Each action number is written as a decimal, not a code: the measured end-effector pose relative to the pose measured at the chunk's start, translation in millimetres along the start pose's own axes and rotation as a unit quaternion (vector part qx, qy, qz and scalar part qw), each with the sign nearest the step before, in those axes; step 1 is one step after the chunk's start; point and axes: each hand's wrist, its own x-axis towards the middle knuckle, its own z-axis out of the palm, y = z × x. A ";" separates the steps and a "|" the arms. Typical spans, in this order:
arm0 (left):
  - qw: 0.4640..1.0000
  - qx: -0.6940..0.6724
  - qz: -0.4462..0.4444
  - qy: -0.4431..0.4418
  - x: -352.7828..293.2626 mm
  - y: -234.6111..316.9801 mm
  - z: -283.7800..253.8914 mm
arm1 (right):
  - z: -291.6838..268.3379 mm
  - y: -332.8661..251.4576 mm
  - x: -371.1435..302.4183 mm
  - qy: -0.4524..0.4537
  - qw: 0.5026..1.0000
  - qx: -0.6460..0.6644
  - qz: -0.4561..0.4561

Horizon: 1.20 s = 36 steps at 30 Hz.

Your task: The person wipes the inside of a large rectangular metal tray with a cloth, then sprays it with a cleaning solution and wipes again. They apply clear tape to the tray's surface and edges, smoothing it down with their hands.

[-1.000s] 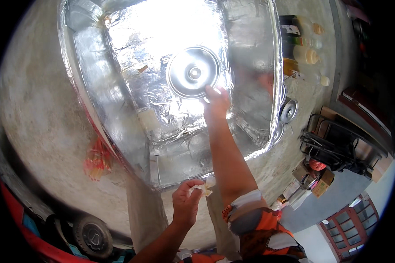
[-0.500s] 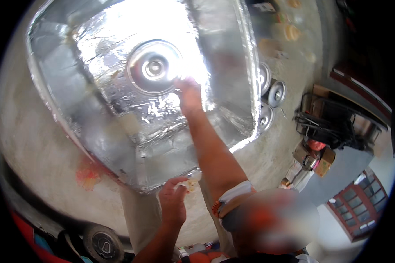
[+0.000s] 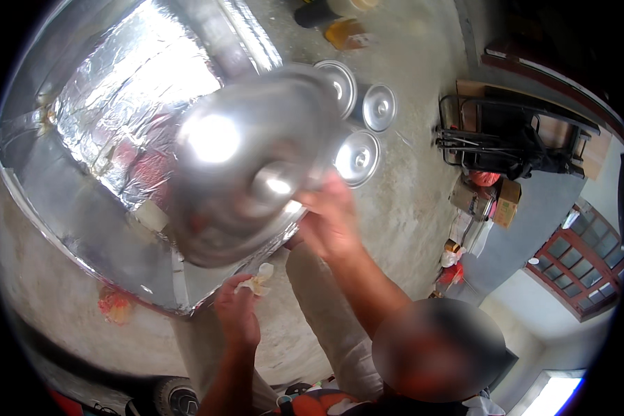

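My right hand [image 3: 336, 218] is closed on the edge of a large round metal lid [image 3: 253, 132] with a raised centre. The lid is tilted and smeared by motion, held up over the near right side of a foil-lined tub [image 3: 139, 76]. It covers part of the tub and its right rim. Below the tub's near edge, my left hand [image 3: 237, 312] pinches a crumpled whitish scrap [image 3: 260, 277], tissue-like or wrapper-like. A pale block [image 3: 150, 216] shows inside the tub near the lid's left edge.
Round metal lids [image 3: 379, 107] or lidded pots stand on the concrete floor right of the tub. Farther off are an amber bottle [image 3: 347, 33], folded black chairs [image 3: 520, 135] and a cardboard box [image 3: 507, 201]. A red-and-white bag [image 3: 116, 305] lies at the tub's near left.
My right hand has lifted the lid off the tub's foil floor and brought it toward me and right. The view has shifted right. My left hand still holds the whitish scrap.
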 end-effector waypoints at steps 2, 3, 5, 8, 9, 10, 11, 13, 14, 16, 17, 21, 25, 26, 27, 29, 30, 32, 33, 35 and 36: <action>1.000 -0.001 -0.002 0.023 -0.1 -3.5 9.9 | -17.3 -37.8 -25.7 0.042 0.998 0.008 -0.038; 0.999 -0.002 -0.004 0.034 -0.3 -5.0 14.9 | -38.4 -53.8 -34.0 0.066 0.996 -0.016 -0.058; 1.000 0.016 -0.005 0.026 -0.1 -9.9 18.0 | -83.7 -72.3 -45.8 0.132 0.987 -0.026 -0.086; 0.999 0.033 -0.003 0.021 1.1 -16.0 22.3 | -136.6 -81.8 -53.6 0.232 0.967 0.017 -0.103; 0.999 0.036 -0.001 0.020 1.9 -17.9 24.0 | -156.0 -80.4 -52.0 0.251 0.962 0.033 -0.103; 0.999 0.033 -0.002 0.024 2.4 -20.1 25.2 | -172.6 -77.0 -49.6 0.269 0.956 0.049 -0.102; 0.999 0.030 -0.004 0.026 3.5 -22.3 25.4 | -186.3 -71.9 -47.9 0.283 0.951 0.068 -0.103; 0.999 0.024 -0.009 0.032 4.6 -25.2 26.0 | -209.9 -61.4 -43.6 0.308 0.940 0.106 -0.104; 0.999 0.022 -0.012 0.034 5.0 -25.7 27.1 | -215.7 -56.6 -39.3 0.307 0.937 0.130 -0.101; 0.999 0.019 -0.018 0.039 5.3 -29.1 27.2 | -223.1 -46.2 -33.0 0.307 0.935 0.146 -0.101; 0.999 0.018 -0.019 0.044 5.8 -31.3 26.8 | -223.0 -41.3 -29.0 0.306 0.934 0.153 -0.101; 0.998 0.020 -0.027 0.044 6.9 -36.4 24.3 | -236.9 -21.7 -15.1 0.325 0.924 0.181 -0.089; 0.998 0.028 -0.026 0.043 7.2 -33.4 28.1 | -234.9 -17.0 -12.8 0.306 0.933 0.164 -0.092; 0.998 0.024 -0.024 0.046 6.9 -33.2 29.8 | -235.2 -17.1 -13.6 0.296 0.939 0.158 -0.080; 0.998 0.019 -0.023 0.049 6.7 -33.0 31.0 | -235.6 -17.7 -15.6 0.286 0.944 0.152 -0.069; 0.998 0.014 -0.027 0.050 6.6 -32.0 32.7 | -238.1 -19.8 -21.1 0.320 0.939 0.120 -0.040; 0.998 0.011 -0.029 0.051 6.7 -31.4 33.2 | -242.2 -21.2 -25.5 0.363 0.927 0.095 -0.022; 0.998 0.016 -0.028 0.047 7.5 -31.8 30.4 | -243.7 -24.4 -31.6 0.417 0.909 0.021 -0.005; 0.998 0.019 -0.027 0.045 7.7 -31.8 29.3 | -242.6 -25.9 -33.9 0.428 0.903 -0.028 -0.006; 0.998 0.011 -0.029 0.047 7.8 -30.4 29.2 | -238.1 -28.0 -35.5 0.443 0.892 -0.087 -0.013; 0.998 0.007 -0.030 0.049 7.9 -29.2 28.8 | -233.6 -28.9 -35.2 0.448 0.889 -0.097 -0.019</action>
